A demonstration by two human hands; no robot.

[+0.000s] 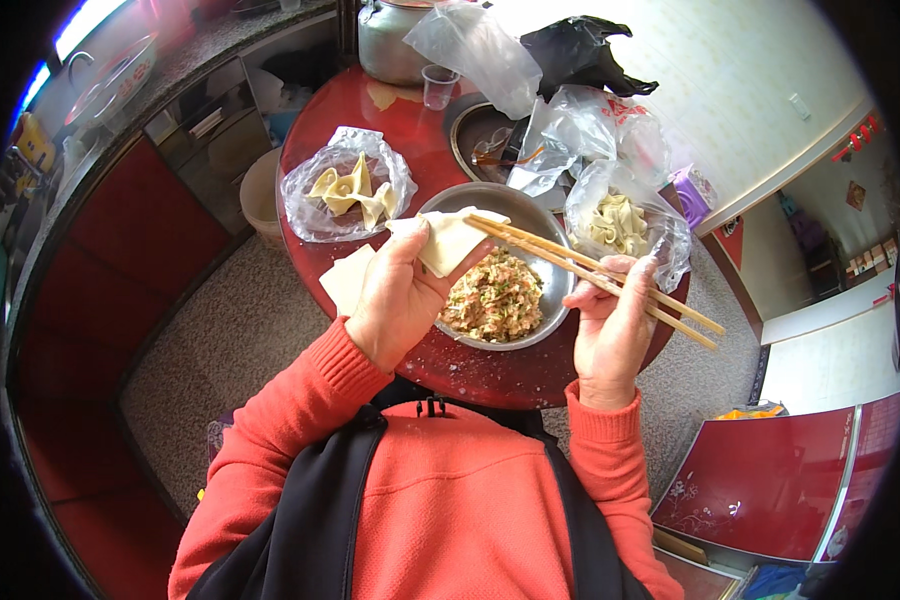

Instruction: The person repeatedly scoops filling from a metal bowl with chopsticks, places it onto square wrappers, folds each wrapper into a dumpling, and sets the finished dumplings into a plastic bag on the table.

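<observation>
My left hand (401, 289) holds a pale dough wrapper (447, 244) between thumb and fingers, over the left side of a metal bowl (559, 319). In the bowl lies a chopped filling (496, 296) with green bits. My right hand (615, 315) grips a pair of wooden chopsticks (592, 271), whose tips touch the wrapper's upper right edge. More square wrappers (346, 279) lie on the table, partly behind my left hand. Folded dumplings (352, 189) sit on a clear plastic bag at the left. Strips or folds of pale dough (616, 225) lie in another bag at the right.
The round red table (487, 375) also carries a metal kettle (391, 45), a clear plastic cup (439, 86), a black plastic bag (581, 52) and several crumpled clear bags (592, 124). A bin (261, 196) stands on the floor by the table's left edge, near the counter.
</observation>
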